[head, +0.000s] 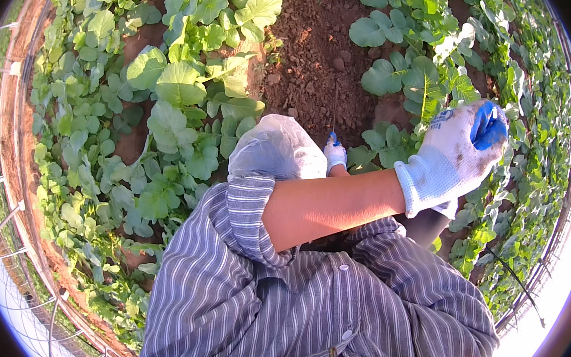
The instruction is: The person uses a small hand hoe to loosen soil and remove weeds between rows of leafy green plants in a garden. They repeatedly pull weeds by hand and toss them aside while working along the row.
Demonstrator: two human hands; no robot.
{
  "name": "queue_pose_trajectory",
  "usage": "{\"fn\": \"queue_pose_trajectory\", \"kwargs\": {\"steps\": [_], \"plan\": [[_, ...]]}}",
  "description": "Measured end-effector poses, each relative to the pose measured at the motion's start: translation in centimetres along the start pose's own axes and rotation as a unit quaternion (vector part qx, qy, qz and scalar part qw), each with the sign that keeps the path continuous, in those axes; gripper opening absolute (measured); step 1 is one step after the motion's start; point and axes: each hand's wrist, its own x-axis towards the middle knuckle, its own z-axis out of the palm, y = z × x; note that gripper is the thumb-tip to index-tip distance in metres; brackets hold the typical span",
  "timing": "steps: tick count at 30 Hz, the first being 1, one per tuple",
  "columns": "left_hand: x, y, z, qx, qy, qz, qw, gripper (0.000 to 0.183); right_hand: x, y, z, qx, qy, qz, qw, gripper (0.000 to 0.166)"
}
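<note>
My left hand (464, 147), in a white knit work glove with a blue coated palm and dirt stains, is raised at the right over the leafy plants. Its fingers are curled in and nothing shows between them. The bare left forearm crosses in front of me. Lower down and farther away, my right hand (335, 153), in a like glove, is close over the brown soil (316, 60) between two plant rows. A thin, dark, straight line runs from its fingertips across the soil; whether the hand grips it is too small to tell. The left forearm hides most of the right arm.
Broad-leaved green plants (177, 86) grow thickly to the left, with more plants (424, 82) to the right. Translucent white plastic (283, 146) bulges beside my rolled left sleeve. A curved frame of metal hoops (50, 318) stands at the far left edge.
</note>
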Motion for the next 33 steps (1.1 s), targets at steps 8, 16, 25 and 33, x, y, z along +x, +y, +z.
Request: {"fn": "queue_pose_trajectory", "kwargs": {"steps": [8, 16, 25, 33], "plan": [[0.0, -1.1, 0.5, 0.007, 0.025, 0.001, 1.0, 0.024, -3.2, 2.8, 3.5, 0.079, 0.019, -0.017, 0.997, 0.056], [0.5, 1.0, -1.5, -0.029, -0.014, -0.046, 0.998, 0.03, 6.2, -11.4, 3.1, 0.127, -0.045, -0.086, 0.987, 0.06], [1.8, -0.1, -2.2, -0.127, 0.005, -0.036, 0.991, 0.027, 10.3, -23.3, 0.5, -0.021, -0.097, -0.203, 0.974, 0.056], [2.0, 0.3, -2.6, -0.045, -0.003, -0.081, 0.996, 0.037, 6.0, -14.1, 0.5, -0.132, -0.106, -0.206, 0.964, 0.06]]}}
